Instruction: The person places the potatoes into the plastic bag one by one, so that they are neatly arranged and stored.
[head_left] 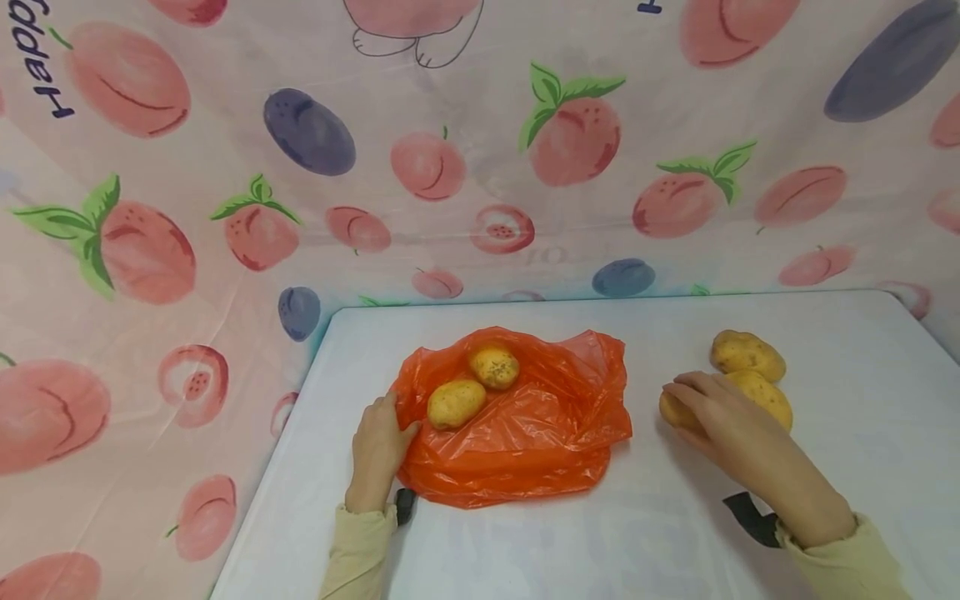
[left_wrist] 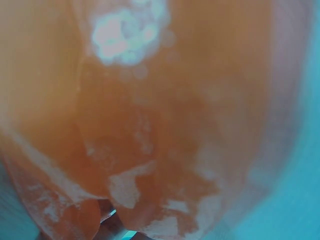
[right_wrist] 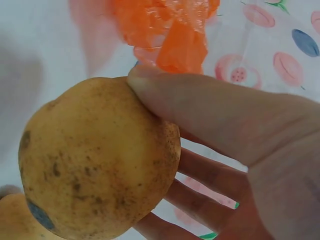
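An orange plastic bag (head_left: 525, 425) lies spread on the table, with two yellow potatoes on it: one potato (head_left: 456, 404) nearer the left side, another potato (head_left: 494, 367) just behind. At the bag's left edge my left hand (head_left: 378, 442) grips the plastic between thumb and fingers; the left wrist view is filled with blurred orange film (left_wrist: 175, 110). Over on the right, my right hand (head_left: 731, 425) holds a potato (right_wrist: 100, 160), thumb on one side and fingers around the other. Beyond that hand sit a potato (head_left: 765, 398), partly covered by it, and a further potato (head_left: 747, 356).
The white table (head_left: 525, 550) ends at a back edge against a fruit-printed cloth (head_left: 450, 100), which also hangs along the left side. Black straps (head_left: 752, 520) show at the wrists. Bare tabletop separates the bag from the potatoes on the right.
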